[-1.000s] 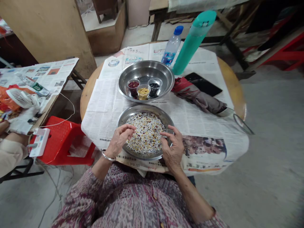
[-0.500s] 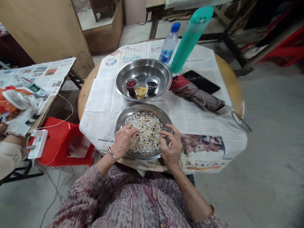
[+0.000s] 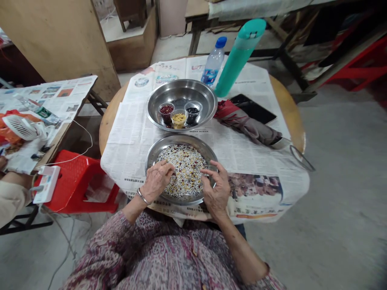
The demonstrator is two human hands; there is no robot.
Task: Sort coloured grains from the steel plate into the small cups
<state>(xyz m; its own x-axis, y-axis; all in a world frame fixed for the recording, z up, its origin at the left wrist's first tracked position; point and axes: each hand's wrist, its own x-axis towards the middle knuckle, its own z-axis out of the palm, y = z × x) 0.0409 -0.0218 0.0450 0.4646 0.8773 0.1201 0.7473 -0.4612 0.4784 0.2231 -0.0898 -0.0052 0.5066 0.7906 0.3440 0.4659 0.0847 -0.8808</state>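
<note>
A steel dish (image 3: 152, 151) near the table's front edge holds a layer of mixed grains and beans (image 3: 183, 167), white, yellow and dark red. Over its left side is my left hand (image 3: 157, 179), thumb and fingertips pinched together; what they hold, if anything, is too small to name. My right hand (image 3: 217, 189) hovers at the dish's right rim with thumb and fingers apart. Behind the dish stands a deeper steel basin (image 3: 193, 88). Inside it are three clear cups: one with red beans (image 3: 166, 110), one with yellow beans (image 3: 179, 119), one with black beans (image 3: 192, 112).
Newspaper (image 3: 121, 133) covers the round table. A water bottle (image 3: 213, 62), a tall green bottle (image 3: 240, 56), a dark tablet-like slab (image 3: 255, 108) and a folded umbrella (image 3: 248, 123) lie or stand beyond the basin. At left are a red stool (image 3: 81, 181), a power strip (image 3: 46, 185) and another person's sleeve (image 3: 13, 201).
The camera view has shifted slightly, so the table's things sit a little lower in it. Both hands keep nearly the same places and poses over the dish.
</note>
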